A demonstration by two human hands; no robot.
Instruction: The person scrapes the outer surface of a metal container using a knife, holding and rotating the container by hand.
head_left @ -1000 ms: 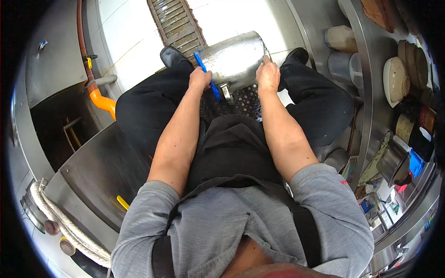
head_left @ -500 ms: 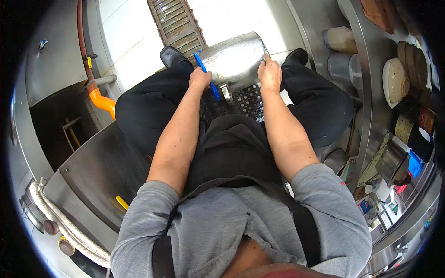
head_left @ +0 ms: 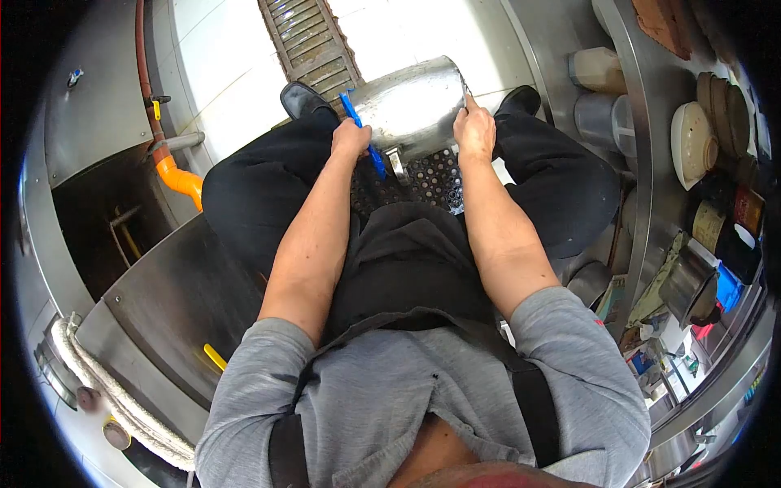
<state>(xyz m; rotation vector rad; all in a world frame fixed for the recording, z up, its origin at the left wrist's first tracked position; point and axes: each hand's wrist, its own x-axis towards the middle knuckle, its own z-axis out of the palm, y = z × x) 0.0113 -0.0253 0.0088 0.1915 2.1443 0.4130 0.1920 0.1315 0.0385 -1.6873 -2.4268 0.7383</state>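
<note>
A shiny metal cylindrical container point(head_left: 411, 102) lies on its side between my knees, with a metal handle point(head_left: 397, 165) on the side facing me. Along its left end runs a blue strip-like object point(head_left: 377, 159), and my left hand point(head_left: 351, 139) is closed round the middle of it. At the container's right end my right hand point(head_left: 474, 130) is closed on the rim, one finger stretched along it; the palm side is hidden. Beneath the container is a dark perforated surface point(head_left: 419, 180).
A floor grate point(head_left: 309, 41) runs ahead. Steel cabinets point(head_left: 98, 89) and an orange pipe point(head_left: 175, 175) stand at the left. At the right, steel shelves hold plastic containers point(head_left: 598, 69), a stack of bowls point(head_left: 691, 142) and a metal pot point(head_left: 687, 281).
Compared with one second ago, my right hand has shifted slightly right at the container's rim. Between the last two frames almost nothing differs; my left hand stays on the blue object.
</note>
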